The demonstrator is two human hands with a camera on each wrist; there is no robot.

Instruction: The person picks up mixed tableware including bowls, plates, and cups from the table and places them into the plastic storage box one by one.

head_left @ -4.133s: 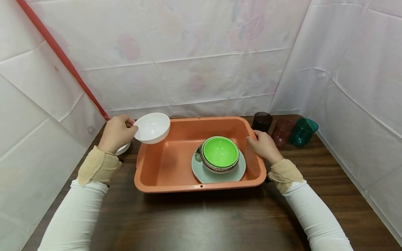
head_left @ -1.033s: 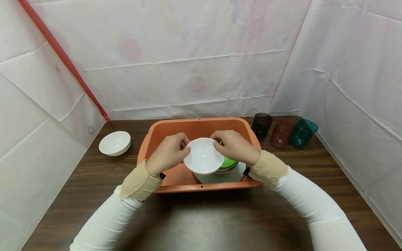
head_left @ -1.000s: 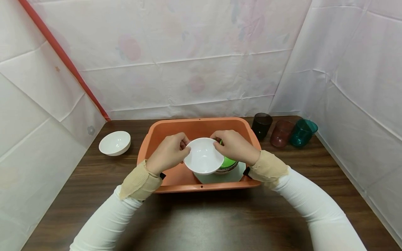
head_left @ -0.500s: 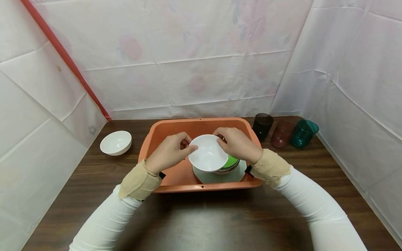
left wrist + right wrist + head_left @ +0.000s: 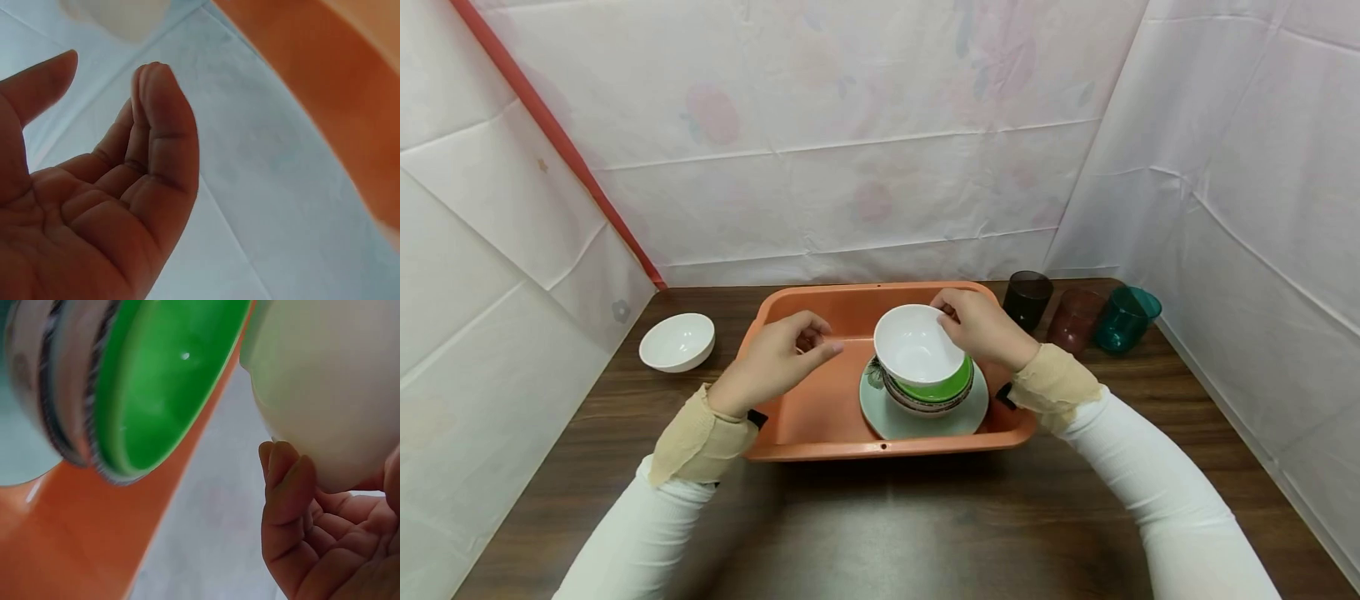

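Note:
In the head view my right hand (image 5: 983, 327) pinches the rim of a white bowl (image 5: 917, 343), tilted above a green bowl (image 5: 943, 388). The green bowl tops a stack of patterned bowls on a pale green plate (image 5: 880, 417) inside an orange tub (image 5: 820, 408). The right wrist view has the white bowl (image 5: 325, 381) between the thumb and fingers, apart from the green bowl (image 5: 181, 369). My left hand (image 5: 771, 362) hovers over the tub's left side, holding nothing; its thumb and bent fingers stand apart in the left wrist view.
Another white bowl (image 5: 677, 342) stands on the dark wooden table (image 5: 880, 525) left of the tub. At the back right are a black cup (image 5: 1027, 298), a dark red cup (image 5: 1073, 320) and a teal cup (image 5: 1126, 319). White sheets hang behind and at both sides.
The left hand has let go of the white bowl and drawn back left. The right hand has carried that bowl right and slightly back, over the stack, uncovering more of the plate.

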